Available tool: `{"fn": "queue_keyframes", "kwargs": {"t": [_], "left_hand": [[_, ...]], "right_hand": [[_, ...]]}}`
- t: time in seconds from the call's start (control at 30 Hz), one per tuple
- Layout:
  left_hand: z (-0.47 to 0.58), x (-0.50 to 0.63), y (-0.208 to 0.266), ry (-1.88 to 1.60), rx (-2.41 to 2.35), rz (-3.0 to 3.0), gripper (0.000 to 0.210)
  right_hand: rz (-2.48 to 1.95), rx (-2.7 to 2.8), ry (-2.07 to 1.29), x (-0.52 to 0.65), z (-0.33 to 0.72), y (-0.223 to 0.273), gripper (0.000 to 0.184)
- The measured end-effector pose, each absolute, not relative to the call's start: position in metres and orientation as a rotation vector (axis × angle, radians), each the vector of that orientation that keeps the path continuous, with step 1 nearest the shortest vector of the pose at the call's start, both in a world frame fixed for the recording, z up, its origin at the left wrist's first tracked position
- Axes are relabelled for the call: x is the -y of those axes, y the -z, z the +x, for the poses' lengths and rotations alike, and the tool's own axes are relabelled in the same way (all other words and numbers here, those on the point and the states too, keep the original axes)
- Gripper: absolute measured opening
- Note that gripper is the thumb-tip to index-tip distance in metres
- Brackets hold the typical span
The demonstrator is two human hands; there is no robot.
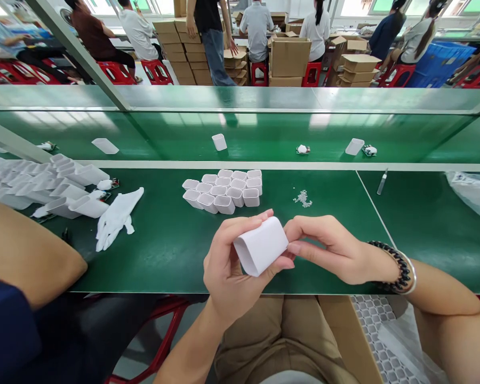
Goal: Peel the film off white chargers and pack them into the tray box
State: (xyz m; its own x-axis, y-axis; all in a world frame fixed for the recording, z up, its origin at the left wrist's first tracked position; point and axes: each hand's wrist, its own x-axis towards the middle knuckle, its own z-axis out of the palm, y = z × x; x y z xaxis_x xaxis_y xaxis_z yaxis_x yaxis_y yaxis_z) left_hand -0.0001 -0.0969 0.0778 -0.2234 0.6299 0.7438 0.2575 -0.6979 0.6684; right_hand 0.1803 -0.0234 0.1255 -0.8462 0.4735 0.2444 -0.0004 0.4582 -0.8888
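Observation:
My left hand point(236, 261) is wrapped around a white plastic casing point(261, 248), a hollow sleeve with rounded edges, its open end facing left and toward me. At the casing's right end, my right hand point(330, 248) has thumb and forefinger pinched together. Whatever lies between those fingertips, if anything, is too small or hidden to make out. Beyond my hands, several similar white casings point(224, 189) stand in rows, open ends up. Right of them is a small scatter of tiny whitish pieces point(303, 198) on the green bench point(172, 250).
More casings point(44, 184) are piled at left, beside a white glove point(120, 216) and a co-worker's arm point(28, 250). A small tube point(382, 182) and plastic bag point(474, 192) lie right. Behind, a green belt point(160, 136) carries casings and small circuit boards. A carton point(344, 336) sits by my lap.

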Motion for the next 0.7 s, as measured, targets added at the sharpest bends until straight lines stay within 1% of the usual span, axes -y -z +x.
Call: {"fn": "queue_keyframes", "kwargs": {"t": [0.23,0.4,0.7], "left_hand": [[0.001,0.095,-0.078,-2.033,-1.038,1.747,0.066],[0.001,0.096,-0.075,-2.003,-1.101,1.723,0.064],[-0.001,0.094,-0.075,-2.043,-1.073,1.735,0.062]], "right_hand": [[-0.381,2.218,-1.393,0.024,0.179,-0.123,0.023],[-0.379,2.187,-1.472,0.025,0.177,-0.119,0.025],[-0.218,2.114,-1.438,0.024,0.173,-0.11,0.02]]}}
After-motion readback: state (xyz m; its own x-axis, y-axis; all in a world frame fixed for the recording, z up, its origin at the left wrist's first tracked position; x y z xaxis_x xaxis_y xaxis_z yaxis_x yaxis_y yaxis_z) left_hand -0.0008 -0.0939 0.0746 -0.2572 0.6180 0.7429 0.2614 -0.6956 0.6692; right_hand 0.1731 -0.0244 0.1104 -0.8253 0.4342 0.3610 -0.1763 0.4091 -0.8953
